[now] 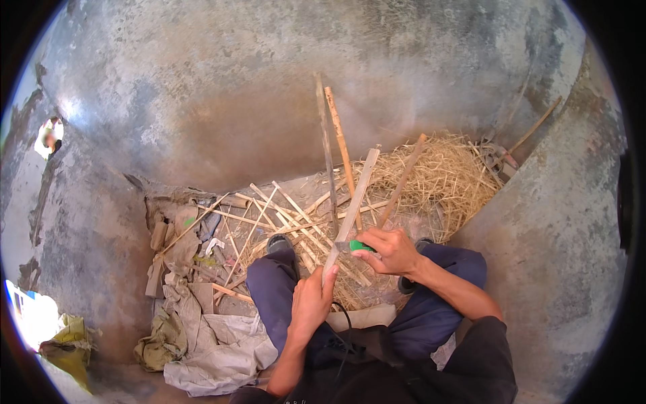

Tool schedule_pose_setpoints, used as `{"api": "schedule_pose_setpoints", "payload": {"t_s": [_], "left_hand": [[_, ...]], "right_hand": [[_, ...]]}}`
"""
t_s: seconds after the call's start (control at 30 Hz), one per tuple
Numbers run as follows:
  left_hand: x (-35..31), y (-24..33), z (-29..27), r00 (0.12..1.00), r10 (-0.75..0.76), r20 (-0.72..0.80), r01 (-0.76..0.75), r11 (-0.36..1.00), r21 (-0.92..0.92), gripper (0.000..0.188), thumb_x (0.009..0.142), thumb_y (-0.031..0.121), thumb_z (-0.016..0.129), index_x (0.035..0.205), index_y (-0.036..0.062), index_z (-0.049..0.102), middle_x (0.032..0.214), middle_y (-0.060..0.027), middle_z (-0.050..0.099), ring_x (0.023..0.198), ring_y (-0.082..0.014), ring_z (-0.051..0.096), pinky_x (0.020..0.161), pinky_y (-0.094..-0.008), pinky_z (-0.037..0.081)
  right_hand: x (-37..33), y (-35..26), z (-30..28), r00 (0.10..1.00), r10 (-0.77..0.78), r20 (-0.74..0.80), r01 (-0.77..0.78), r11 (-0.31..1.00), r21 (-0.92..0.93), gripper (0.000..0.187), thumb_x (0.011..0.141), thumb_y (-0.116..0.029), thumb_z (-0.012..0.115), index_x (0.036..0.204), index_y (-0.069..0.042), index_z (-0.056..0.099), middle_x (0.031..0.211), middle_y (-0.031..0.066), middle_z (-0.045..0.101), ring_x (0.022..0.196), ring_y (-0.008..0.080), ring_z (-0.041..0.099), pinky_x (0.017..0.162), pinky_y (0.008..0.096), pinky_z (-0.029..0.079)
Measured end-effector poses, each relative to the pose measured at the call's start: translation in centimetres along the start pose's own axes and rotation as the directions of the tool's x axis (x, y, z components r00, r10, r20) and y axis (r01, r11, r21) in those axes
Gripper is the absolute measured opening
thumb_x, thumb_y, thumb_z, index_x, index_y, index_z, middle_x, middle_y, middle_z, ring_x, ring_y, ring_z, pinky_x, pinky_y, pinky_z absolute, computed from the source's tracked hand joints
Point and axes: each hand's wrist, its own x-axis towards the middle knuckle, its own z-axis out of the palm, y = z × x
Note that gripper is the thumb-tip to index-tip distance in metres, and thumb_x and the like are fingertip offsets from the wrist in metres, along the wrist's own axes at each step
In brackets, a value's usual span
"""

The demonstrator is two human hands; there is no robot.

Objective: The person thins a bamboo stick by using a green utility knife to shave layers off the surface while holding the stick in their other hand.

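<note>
A long flat wooden strip slants up and away from my lap. My left hand is closed round its near end, the thumb lying along it. Just above that grip, my right hand is closed on a green-handled knife. Its short grey blade meets the strip's edge. Part of the handle is hidden by my fingers. My knees in dark trousers stand on either side of the strip.
Several thin sticks lie crossed on the floor. Upright poles lean by the back wall. Straw is heaped at the back right, with a brown stick before it. Pale sacks lie at the left. Grey walls stand close around.
</note>
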Motion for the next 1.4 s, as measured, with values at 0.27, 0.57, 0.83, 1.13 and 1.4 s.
{"api": "schedule_pose_setpoints", "payload": {"t_s": [0.27,0.57,0.83,1.13,1.4], "left_hand": [[0.7,-2.8,1.1,0.981,0.05,0.185,0.022,0.93,-0.368,0.059,0.123,0.043,0.042,0.086,-0.001,0.056,0.065,-0.0106,0.05,0.06,-0.0268,0.048,0.062,-0.0446,0.042],[0.9,-2.7,1.2,0.946,0.054,0.32,0.143,0.815,-0.561,0.06,0.125,0.043,0.035,0.077,0.0073,0.039,0.069,0.0041,0.034,0.064,-0.0098,0.031,0.058,-0.034,0.03],[0.1,-1.8,0.6,0.932,0.013,0.363,0.203,0.81,-0.55,0.059,0.125,0.044,0.033,0.077,0.0095,0.037,0.069,0.0057,0.032,0.063,-0.0083,0.029,0.058,-0.0323,0.029],[-1.1,-3.5,0.6,0.926,0.066,0.373,0.156,0.831,-0.534,0.057,0.125,0.045,0.031,0.079,0.0122,0.035,0.069,0.0066,0.027,0.061,-0.0082,0.026,0.056,-0.0315,0.027],[-1.6,-4.6,0.5,0.928,0.026,0.371,0.183,0.836,-0.518,0.054,0.125,0.042,0.033,0.08,0.012,0.037,0.072,0.0076,0.028,0.063,-0.0075,0.027,0.057,-0.0304,0.028]], "right_hand": [[0.3,-1.1,0.6,0.999,0.014,-0.039,-0.012,0.999,0.04,0.027,0.101,-0.033,0.08,0.108,-0.007,0.078,0.09,0.0077,0.075,0.071,0.0294,0.076,0.06,0.0405,0.059],[0.0,-0.8,0.9,0.998,0.005,-0.069,-0.008,0.999,-0.039,0.029,0.101,-0.036,0.081,0.108,-0.008,0.08,0.085,0.0056,0.074,0.065,0.0263,0.074,0.055,0.0387,0.056],[0.4,0.4,-0.1,0.995,0.012,-0.099,-0.025,0.991,-0.13,0.026,0.099,-0.035,0.082,0.107,-0.01,0.08,0.087,0.0055,0.075,0.064,0.0256,0.074,0.054,0.0393,0.056],[2.5,2.8,-2.1,0.971,0.027,-0.237,-0.072,0.981,-0.181,0.025,0.099,-0.033,0.083,0.108,-0.01,0.08,0.086,0.0048,0.075,0.064,0.0251,0.072,0.052,0.0377,0.053],[2.8,4.4,-2.1,0.95,0.205,-0.235,-0.243,0.959,-0.147,0.028,0.102,-0.035,0.08,0.108,-0.008,0.079,0.088,0.0071,0.077,0.066,0.025,0.073,0.054,0.0383,0.054]]}}
